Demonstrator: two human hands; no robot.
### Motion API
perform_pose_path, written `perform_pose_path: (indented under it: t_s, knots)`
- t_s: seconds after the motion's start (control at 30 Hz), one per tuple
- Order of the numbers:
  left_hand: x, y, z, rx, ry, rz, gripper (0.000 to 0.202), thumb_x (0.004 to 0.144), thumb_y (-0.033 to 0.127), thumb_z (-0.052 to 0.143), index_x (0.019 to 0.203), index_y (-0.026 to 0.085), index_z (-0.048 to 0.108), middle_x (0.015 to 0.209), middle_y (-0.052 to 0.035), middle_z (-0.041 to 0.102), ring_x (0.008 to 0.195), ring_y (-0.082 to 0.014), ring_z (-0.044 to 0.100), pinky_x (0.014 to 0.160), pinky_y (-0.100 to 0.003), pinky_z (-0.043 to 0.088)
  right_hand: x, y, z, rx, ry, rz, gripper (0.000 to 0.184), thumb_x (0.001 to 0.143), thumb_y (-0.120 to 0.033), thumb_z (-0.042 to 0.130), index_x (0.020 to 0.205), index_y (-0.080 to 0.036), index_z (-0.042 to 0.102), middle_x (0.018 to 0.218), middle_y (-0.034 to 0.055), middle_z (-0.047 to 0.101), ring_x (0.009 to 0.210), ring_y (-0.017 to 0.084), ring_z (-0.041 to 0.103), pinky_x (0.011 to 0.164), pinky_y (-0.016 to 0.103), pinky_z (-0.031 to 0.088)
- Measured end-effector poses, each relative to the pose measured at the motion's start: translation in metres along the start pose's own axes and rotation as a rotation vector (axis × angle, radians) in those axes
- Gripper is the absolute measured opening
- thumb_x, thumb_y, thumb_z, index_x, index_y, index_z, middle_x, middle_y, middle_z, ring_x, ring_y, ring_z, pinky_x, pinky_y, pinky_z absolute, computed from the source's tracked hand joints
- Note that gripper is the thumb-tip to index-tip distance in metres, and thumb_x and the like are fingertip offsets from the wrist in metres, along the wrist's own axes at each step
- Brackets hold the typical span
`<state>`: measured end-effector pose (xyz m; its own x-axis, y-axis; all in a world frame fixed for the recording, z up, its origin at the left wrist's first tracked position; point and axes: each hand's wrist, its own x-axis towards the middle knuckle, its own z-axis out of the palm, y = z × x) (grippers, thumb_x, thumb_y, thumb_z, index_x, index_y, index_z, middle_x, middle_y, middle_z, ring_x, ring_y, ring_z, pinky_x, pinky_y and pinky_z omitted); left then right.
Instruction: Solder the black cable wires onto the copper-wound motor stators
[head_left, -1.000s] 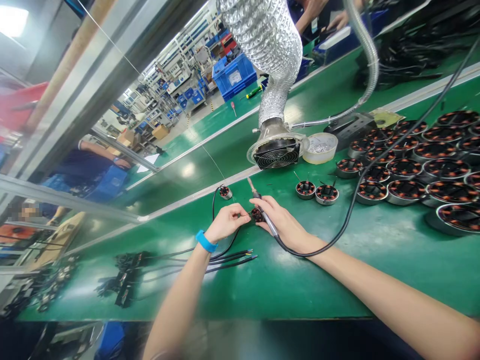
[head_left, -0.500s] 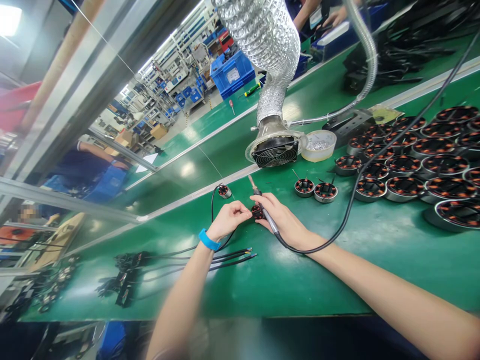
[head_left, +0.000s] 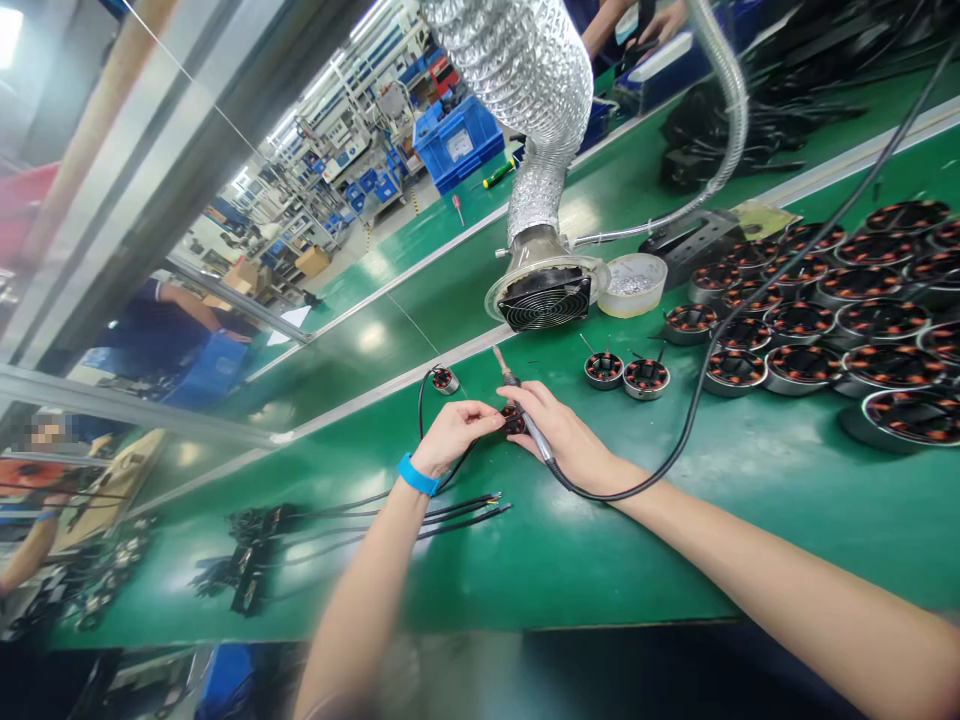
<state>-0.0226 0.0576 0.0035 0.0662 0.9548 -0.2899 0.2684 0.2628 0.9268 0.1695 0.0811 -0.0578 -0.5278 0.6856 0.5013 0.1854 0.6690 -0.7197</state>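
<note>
The small wound stator (head_left: 513,420) sits between the two hands, just above the green desk (head_left: 600,560), with its copper-red windings partly hidden by fingers. The left grip (head_left: 456,437) is closed on its near side, fingertips pinching the part (how firmly is hard to tell from this angle), and a blue wristband (head_left: 418,475) circles that wrist. The right grip (head_left: 562,432) is clamped around the soldering iron (head_left: 528,418) like a pen, its fingers right beside the stator, while the iron's tip points up and away from the part.

This looks like the soldering step, with the part being lined up. The next move seems to call for a steady left hold while the tip is turned down onto the joint.

Just beyond the hands lies a second small stator (head_left: 444,380) with a black lead (head_left: 421,410) attached. Black cables with bared ends (head_left: 465,514) lie nearer the left forearm. Two more stators (head_left: 624,375) stand ahead, before rows of larger wound stators (head_left: 801,340). Further off are a tub of silvery scraps (head_left: 631,285) and a fume extractor's grilled intake (head_left: 544,300).
</note>
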Motion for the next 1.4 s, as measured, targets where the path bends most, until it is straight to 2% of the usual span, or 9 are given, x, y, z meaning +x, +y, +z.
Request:
perform_pose_path:
  t_s: [0.23, 0.4, 0.53, 0.7, 0.83, 1.0, 1.1, 1.2, 1.4]
  knots:
    - [0.001, 0.003, -0.008, 0.12, -0.125, 0.044, 0.027, 0.075, 0.04, 0.077, 0.073, 0.013, 0.072, 0.076, -0.004, 0.068, 0.074, -0.0145, 0.058, 0.076, -0.028, 0.042, 0.002, -0.004, -0.002, 0.025, 0.005, -0.005, 0.063, 0.086, -0.009, 0.06, 0.143, -0.024, 0.037, 0.126, 0.0132, 0.05, 0.102, 0.025, 0.063, 0.086, 0.04, 0.056]
    - [0.002, -0.006, -0.007, 0.037, -0.004, -0.003, 0.036, 0.063, 0.039, 0.087, 0.069, 0.013, 0.064, 0.068, -0.0004, 0.064, 0.064, -0.0107, 0.054, 0.068, -0.027, 0.041, 0.002, -0.004, -0.002, 0.029, 0.005, -0.008, 0.063, 0.086, -0.009, 0.06, 0.142, -0.024, 0.037, 0.125, 0.0129, 0.05, 0.103, 0.025, 0.063, 0.086, 0.04, 0.056]
    - [0.001, -0.007, -0.006, 0.001, 0.011, -0.009, 0.038, 0.057, 0.034, 0.091, 0.075, 0.012, 0.067, 0.073, -0.0003, 0.065, 0.065, -0.0089, 0.053, 0.068, -0.026, 0.041, 0.002, -0.003, -0.003, 0.039, 0.007, 0.002, 0.061, 0.087, -0.009, 0.059, 0.142, -0.024, 0.036, 0.126, 0.0131, 0.048, 0.103, 0.025, 0.062, 0.088, 0.041, 0.055]
    - [0.001, 0.001, -0.006, -0.024, 0.012, -0.013, 0.036, 0.061, 0.04, 0.088, 0.073, 0.012, 0.069, 0.077, -0.0036, 0.068, 0.07, -0.0119, 0.056, 0.074, -0.028, 0.042, 0.002, -0.002, -0.003, 0.028, 0.026, 0.017, 0.061, 0.088, -0.011, 0.059, 0.142, -0.026, 0.036, 0.125, 0.0119, 0.049, 0.1, 0.025, 0.063, 0.088, 0.042, 0.056]
    - [0.001, 0.01, -0.005, 0.079, -0.053, -0.024, 0.037, 0.07, 0.048, 0.08, 0.072, 0.012, 0.071, 0.071, -0.0034, 0.065, 0.063, -0.0111, 0.049, 0.063, -0.026, 0.036, 0.001, 0.0, -0.001, 0.024, 0.029, 0.012, 0.062, 0.088, -0.011, 0.06, 0.142, -0.027, 0.036, 0.126, 0.0116, 0.048, 0.101, 0.025, 0.064, 0.088, 0.041, 0.056]
    - [0.003, 0.016, -0.007, 0.168, -0.068, -0.043, 0.052, 0.078, 0.062, 0.068, 0.08, 0.011, 0.074, 0.065, -0.0016, 0.06, 0.053, -0.0079, 0.036, 0.052, -0.026, 0.023, 0.001, 0.001, -0.001, 0.037, 0.03, 0.015, 0.062, 0.088, -0.012, 0.06, 0.143, -0.026, 0.035, 0.127, 0.0122, 0.048, 0.107, 0.027, 0.062, 0.092, 0.043, 0.055]
    - [0.006, 0.015, -0.007, 0.129, -0.064, -0.05, 0.045, 0.072, 0.055, 0.077, 0.079, 0.011, 0.073, 0.069, -0.0022, 0.064, 0.059, -0.0092, 0.045, 0.058, -0.025, 0.031, 0.001, 0.001, -0.001, 0.034, 0.038, 0.013, 0.061, 0.088, -0.012, 0.06, 0.143, -0.025, 0.035, 0.127, 0.0124, 0.048, 0.107, 0.027, 0.061, 0.092, 0.044, 0.055]
    - [0.01, 0.013, -0.004, 0.08, -0.089, -0.03, 0.039, 0.068, 0.047, 0.082, 0.075, 0.011, 0.072, 0.075, -0.0045, 0.069, 0.07, -0.0127, 0.055, 0.072, -0.027, 0.04, 0.001, 0.001, -0.001, 0.027, 0.041, 0.015, 0.061, 0.088, -0.012, 0.059, 0.142, -0.026, 0.036, 0.127, 0.0119, 0.048, 0.103, 0.026, 0.063, 0.089, 0.043, 0.056]
    - [0.018, 0.008, 0.003, 0.057, -0.092, -0.055, 0.032, 0.068, 0.042, 0.081, 0.067, 0.011, 0.069, 0.066, -0.0014, 0.064, 0.066, -0.0115, 0.052, 0.071, -0.028, 0.039, 0.001, 0.001, 0.0, 0.037, 0.036, 0.02, 0.061, 0.088, -0.012, 0.059, 0.142, -0.027, 0.036, 0.127, 0.0115, 0.048, 0.106, 0.027, 0.062, 0.09, 0.043, 0.056]
